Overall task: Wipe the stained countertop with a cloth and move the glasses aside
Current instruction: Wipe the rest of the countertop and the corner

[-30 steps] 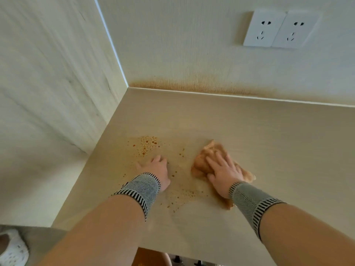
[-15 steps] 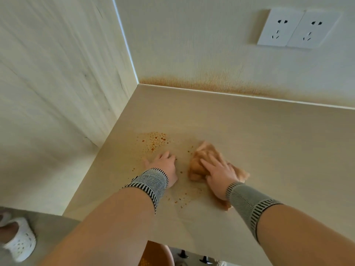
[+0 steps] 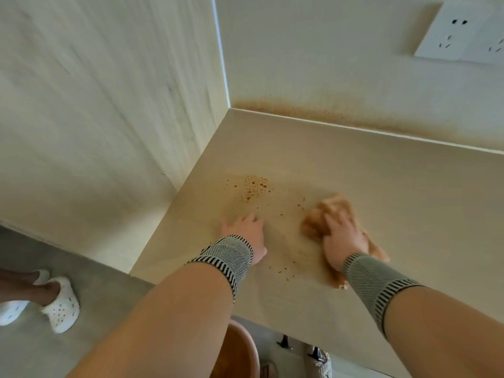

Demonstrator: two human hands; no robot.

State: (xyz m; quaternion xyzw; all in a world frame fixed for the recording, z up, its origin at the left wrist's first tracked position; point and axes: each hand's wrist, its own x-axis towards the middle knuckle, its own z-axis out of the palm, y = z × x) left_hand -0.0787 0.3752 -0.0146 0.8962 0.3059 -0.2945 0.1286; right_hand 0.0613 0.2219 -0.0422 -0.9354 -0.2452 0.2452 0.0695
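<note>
A pale countertop [image 3: 395, 203] fills the corner between two walls. Orange-brown spots [image 3: 252, 186] speckle it near the left wall, and a few smaller specks [image 3: 283, 270] lie between my wrists. My right hand [image 3: 342, 237] presses flat on a crumpled orange-stained cloth [image 3: 331, 208], fingers spread over it. My left hand [image 3: 246, 231] rests flat on the counter just below the big spots, holding nothing. No glasses are in view.
An orange stain band [image 3: 313, 110] runs along the back wall's base. White wall sockets [image 3: 461, 39] sit at the top right. A person's feet in white perforated clogs [image 3: 61, 304] stand on the grey floor at left. A round brown stool [image 3: 234, 353] is below the counter edge.
My right hand has slid the cloth to the right, away from my left hand. The view has shifted so the counter sits further right, and the feet at left show more.
</note>
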